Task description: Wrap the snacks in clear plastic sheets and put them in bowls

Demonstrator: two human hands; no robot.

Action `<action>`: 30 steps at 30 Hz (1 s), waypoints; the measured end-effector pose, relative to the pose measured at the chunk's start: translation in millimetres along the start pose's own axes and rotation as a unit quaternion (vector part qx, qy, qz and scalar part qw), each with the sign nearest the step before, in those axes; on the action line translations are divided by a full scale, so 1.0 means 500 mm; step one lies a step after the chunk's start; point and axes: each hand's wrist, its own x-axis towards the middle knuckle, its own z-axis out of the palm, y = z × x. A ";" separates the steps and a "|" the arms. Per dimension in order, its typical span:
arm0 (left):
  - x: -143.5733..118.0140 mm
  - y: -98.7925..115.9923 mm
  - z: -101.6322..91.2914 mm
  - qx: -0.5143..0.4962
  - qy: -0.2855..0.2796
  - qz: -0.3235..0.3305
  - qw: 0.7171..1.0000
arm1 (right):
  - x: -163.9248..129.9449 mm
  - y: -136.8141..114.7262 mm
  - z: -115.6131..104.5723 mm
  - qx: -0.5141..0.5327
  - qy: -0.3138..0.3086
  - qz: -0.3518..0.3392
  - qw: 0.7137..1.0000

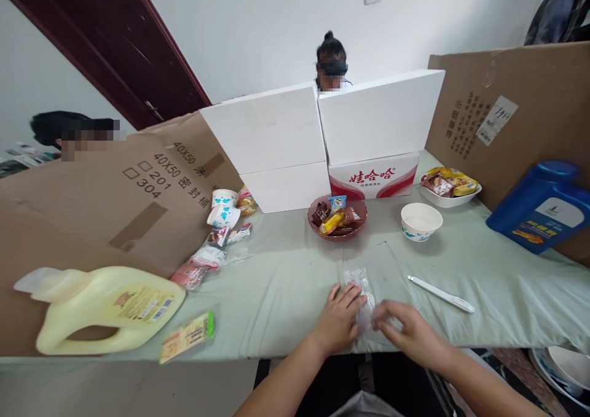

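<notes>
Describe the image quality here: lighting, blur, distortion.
Head view: even, soft indoor light with faint shadows under the white bowl; strong wide-angle bending curves the cardboard wall and table edge; the yellow jug at the left is smeared; the clear plastic bag under the left hand and right hand is slightly motion-blurred.
</notes>
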 end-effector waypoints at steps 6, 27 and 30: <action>0.005 -0.004 -0.002 -0.030 0.030 -0.016 0.999 | 0.148 0.079 0.047 -0.145 0.030 0.138 0.979; 0.008 -0.014 0.007 -0.065 0.095 -0.071 0.991 | 0.085 0.093 0.066 0.004 0.019 0.209 0.978; 0.009 -0.008 0.005 -0.041 0.073 -0.074 0.994 | 0.025 0.090 0.068 -0.036 0.010 0.176 0.984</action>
